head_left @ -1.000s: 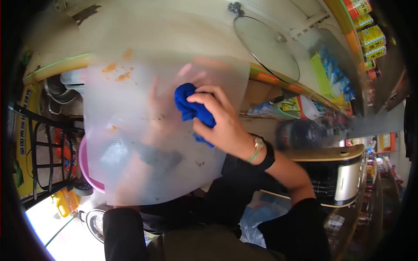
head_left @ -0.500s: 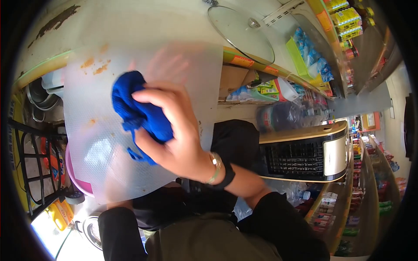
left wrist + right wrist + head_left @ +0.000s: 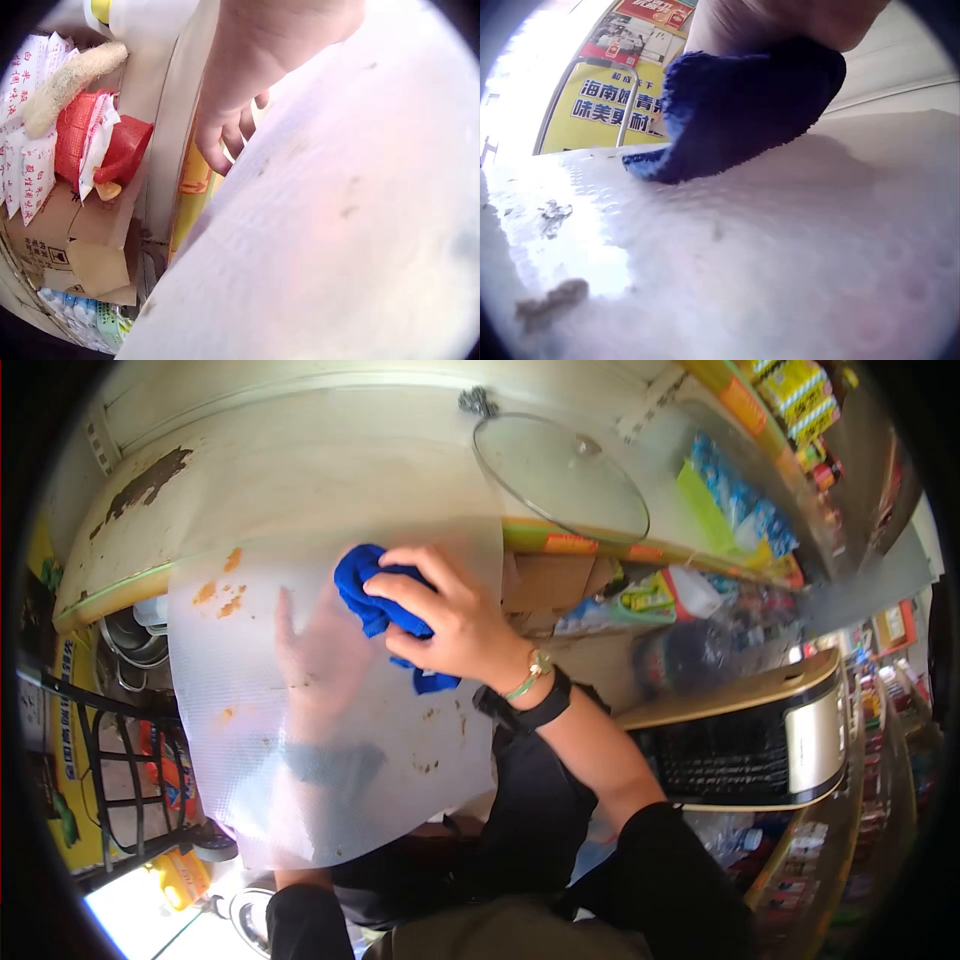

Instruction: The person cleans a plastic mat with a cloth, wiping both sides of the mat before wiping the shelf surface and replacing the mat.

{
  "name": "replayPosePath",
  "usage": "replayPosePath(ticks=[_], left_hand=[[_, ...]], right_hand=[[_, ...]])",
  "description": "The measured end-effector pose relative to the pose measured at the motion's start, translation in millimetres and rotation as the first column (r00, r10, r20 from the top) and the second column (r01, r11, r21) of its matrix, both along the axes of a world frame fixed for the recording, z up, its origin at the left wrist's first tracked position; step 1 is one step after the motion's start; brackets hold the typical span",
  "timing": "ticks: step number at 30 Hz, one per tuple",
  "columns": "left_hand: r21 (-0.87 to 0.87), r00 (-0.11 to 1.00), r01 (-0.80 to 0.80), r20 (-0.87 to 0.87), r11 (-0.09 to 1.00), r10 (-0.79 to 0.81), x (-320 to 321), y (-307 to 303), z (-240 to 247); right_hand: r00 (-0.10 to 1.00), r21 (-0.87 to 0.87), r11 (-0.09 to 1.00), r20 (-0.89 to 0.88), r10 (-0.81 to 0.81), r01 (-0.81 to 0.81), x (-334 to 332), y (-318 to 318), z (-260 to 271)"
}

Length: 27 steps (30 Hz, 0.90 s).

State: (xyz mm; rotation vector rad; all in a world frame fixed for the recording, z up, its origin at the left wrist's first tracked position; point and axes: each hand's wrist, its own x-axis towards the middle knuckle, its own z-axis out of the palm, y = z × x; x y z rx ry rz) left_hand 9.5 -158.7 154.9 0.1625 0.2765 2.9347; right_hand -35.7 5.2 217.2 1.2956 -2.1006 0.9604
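Observation:
A translucent, textured plastic sheet with brown stains hangs over the shelf edge in front of the body. My right hand grips a bunched blue cloth against the near face of the sheet. The right wrist view has the cloth under the hand, at the sheet's surface. Behind the sheet is my left hand, blurred through the plastic, with its fingers spread. From the left wrist view the left hand lies along the back of the sheet, fingers extended.
A glass lid lies on the white shelf, near a green box of blue packets. At left stand a black rack and metal pots; at right, a black and silver appliance. Below is a carton.
The right hand with the cloth moved left across the sheet, then back somewhat to the right. The left hand shows behind the sheet's middle, lower than before. The head view has shifted.

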Motion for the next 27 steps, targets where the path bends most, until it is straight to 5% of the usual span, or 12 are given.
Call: replayPosePath(ticks=[5, 6, 8, 20, 27], left_hand=[[-0.148, 0.981, -0.020, -0.195, 0.989, -0.010, -4, -17, 4], [-0.169, 0.981, -0.013, -0.194, 0.986, -0.020, 11, -42, -71], [0.060, 0.880, -0.428, -0.200, 0.902, 0.431, -50, -108, -192], [-0.022, 0.873, -0.380, -0.339, 0.925, 0.351, -66, -20, -86], [-0.032, 0.868, -0.325, -0.407, 0.945, 0.285, 1, 9, -51]], right_hand=[[0.997, -0.083, 0.995, 0.046, -0.060, 0.064, 4, 1, -5], [0.997, -0.099, 0.993, 0.052, -0.064, 0.069, 8, -5, -10], [0.996, -0.119, 0.989, 0.028, -0.082, 0.084, 18, -18, -14], [0.996, -0.012, 0.998, 0.068, 0.059, -0.058, 30, -45, -36], [0.995, 0.025, 0.996, -0.058, 0.084, -0.083, 22, -30, -33]])
